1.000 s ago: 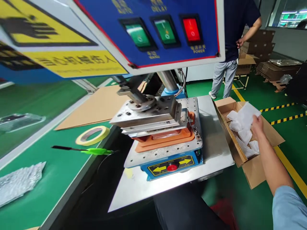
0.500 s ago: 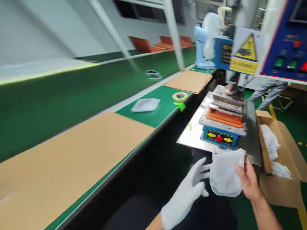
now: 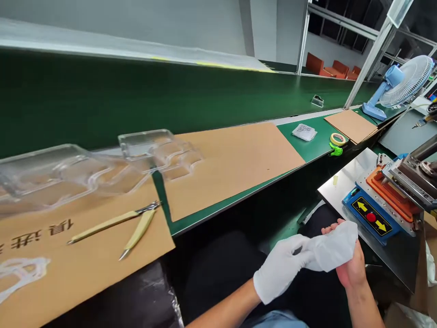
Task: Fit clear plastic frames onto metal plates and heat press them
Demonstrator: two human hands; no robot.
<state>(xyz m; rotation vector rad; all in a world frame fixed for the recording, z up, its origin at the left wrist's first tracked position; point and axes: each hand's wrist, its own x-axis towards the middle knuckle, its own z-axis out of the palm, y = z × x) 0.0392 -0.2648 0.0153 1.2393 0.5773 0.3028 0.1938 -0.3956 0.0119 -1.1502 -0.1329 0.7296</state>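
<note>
While held above the dark lap, a crumpled white soft sheet (image 3: 336, 246), gripped between 2 hands: the left hand (image 3: 280, 269), in a white glove, closed around the sheet's left end, and the bare right hand (image 3: 351, 269) cupped beneath it, with fingertips (image 3: 329, 227) curled over its upper edge. Just ahead and to the right, a steel plate (image 3: 344, 182) beneath a press (image 3: 370, 216), with yellow arrows and a red button on its blue front and an orange mould (image 3: 389, 196) on its bed. Farther left, along a green workbench (image 3: 307, 150), 2 cardboard sheets (image 3: 232, 168) (image 3: 85, 246), partly under clear plastic trays (image 3: 150, 146), plus 2 yellow-handled craft knives (image 3: 102, 228) (image 3: 138, 230) lying on the nearer sheet. Near the press, a roll of masking tape (image 3: 337, 139) beside a green-handled tool (image 3: 336, 149); at the far end, a light blue desk fan (image 3: 406, 77).
</note>
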